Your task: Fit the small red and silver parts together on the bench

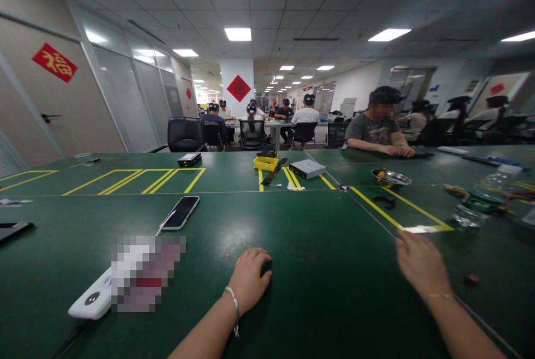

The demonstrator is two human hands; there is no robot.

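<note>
Both hands empty: left (249,280) cupped on green mat (334,314), right (420,264) near dark object (472,279).

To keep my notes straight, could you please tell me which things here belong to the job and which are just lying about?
By the hands: left hand on green tabletop; right hand; small dark red object.
Lying about: black smartphone; yellow plastic tray; shallow steel bowl.

A flat white device (90,300) lies on the green tabletop (334,292), partly pixelated.
</note>
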